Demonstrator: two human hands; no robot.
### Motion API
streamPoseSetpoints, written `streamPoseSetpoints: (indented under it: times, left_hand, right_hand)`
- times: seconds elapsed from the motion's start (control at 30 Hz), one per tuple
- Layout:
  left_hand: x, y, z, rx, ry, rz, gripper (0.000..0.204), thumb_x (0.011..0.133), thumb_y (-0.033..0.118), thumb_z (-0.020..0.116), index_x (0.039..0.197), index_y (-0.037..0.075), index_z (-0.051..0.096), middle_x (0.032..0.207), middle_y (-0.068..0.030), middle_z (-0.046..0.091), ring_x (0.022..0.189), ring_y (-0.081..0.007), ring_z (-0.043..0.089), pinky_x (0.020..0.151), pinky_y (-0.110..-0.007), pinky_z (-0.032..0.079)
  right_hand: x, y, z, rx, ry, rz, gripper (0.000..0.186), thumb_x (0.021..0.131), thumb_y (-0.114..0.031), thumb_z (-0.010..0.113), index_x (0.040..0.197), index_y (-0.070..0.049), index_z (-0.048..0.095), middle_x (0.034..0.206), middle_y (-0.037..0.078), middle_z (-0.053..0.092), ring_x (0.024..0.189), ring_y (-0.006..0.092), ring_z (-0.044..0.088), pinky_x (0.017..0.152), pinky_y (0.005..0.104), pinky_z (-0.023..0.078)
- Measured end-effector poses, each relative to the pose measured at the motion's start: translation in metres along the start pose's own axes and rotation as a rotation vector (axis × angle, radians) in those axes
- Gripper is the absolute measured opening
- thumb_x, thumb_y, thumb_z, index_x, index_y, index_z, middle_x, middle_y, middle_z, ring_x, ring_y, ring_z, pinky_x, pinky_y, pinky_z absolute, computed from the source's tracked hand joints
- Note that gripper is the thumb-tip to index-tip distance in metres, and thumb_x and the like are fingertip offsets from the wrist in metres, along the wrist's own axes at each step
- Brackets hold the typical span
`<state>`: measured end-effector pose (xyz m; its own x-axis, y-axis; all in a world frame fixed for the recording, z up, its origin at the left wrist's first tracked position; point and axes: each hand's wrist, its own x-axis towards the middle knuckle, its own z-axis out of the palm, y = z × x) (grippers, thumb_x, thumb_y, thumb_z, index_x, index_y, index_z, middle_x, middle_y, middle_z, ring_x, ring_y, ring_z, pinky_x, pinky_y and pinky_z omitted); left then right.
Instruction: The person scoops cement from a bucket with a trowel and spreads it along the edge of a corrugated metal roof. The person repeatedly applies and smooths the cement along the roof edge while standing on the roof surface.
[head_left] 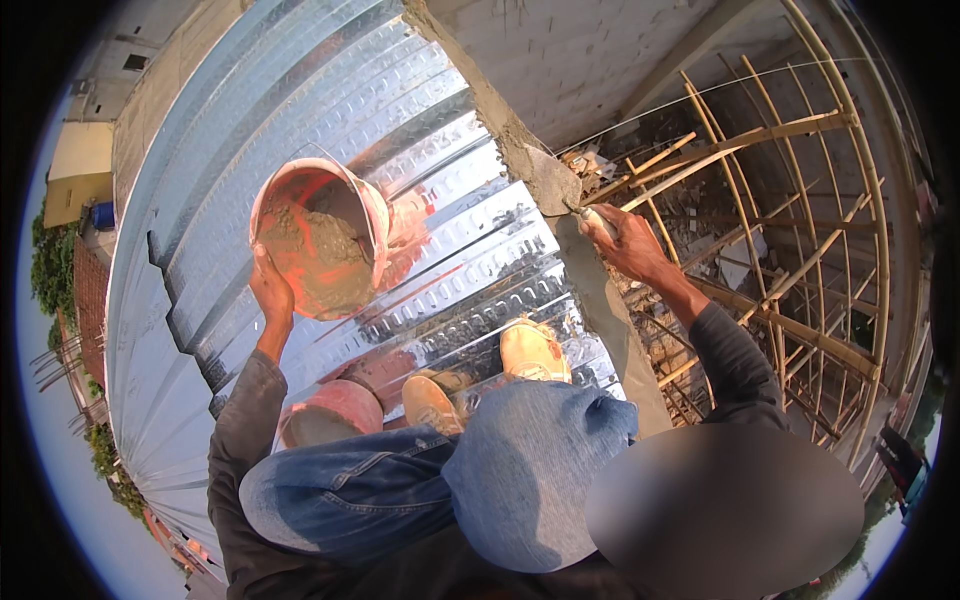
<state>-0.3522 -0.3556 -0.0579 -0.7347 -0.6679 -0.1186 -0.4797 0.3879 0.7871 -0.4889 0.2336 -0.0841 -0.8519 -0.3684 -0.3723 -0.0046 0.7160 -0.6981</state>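
Note:
A pinkish-red bucket rests tilted on the corrugated metal sheet, its mouth facing me. Wet grey mortar fills part of it. At the bucket's left rim, my left hand grips its edge; some of the fingers are hidden. My right hand is closed round the pale handle of a trowel. The trowel's blade, smeared with mortar, lies against the mortar-covered top of a wall along the sheet's right edge.
Shiny corrugated metal sheeting stretches away under my shoes. A second reddish bucket stands left of my feet. Right of the wall is a drop with bamboo scaffolding and rubble below. A blurred oval covers the lower right.

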Motion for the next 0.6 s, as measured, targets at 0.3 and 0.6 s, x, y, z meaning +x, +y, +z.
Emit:
streamPoseSetpoints:
  times: [0.3,0.6]
  left_hand:
    - [-0.004,0.038,0.006,-0.226,-0.043,0.005,0.067,0.118,0.049,0.043,0.153,-0.006,0.055,0.148,-0.0168,0.063,0.134,-0.0228,0.06,0.112,-0.039,0.047]
    - [0.002,0.044,0.004,-0.186,-0.06,0.026,0.064,0.118,0.048,0.042,0.151,-0.005,0.058,0.142,-0.0149,0.066,0.128,-0.0216,0.062,0.11,-0.039,0.048]
  right_hand:
    - [-0.03,-0.069,-0.007,0.167,0.194,-0.075,0.055,0.106,-0.041,0.068,0.143,0.0,0.066,0.113,0.023,0.078,0.096,0.0289,0.077,0.083,0.0426,0.06]
    - [-0.035,-0.172,0.047,0.13,0.255,-0.406,0.049,0.108,-0.025,0.065,0.15,-0.002,0.058,0.121,0.026,0.073,0.097,0.039,0.074,0.081,0.0463,0.059]
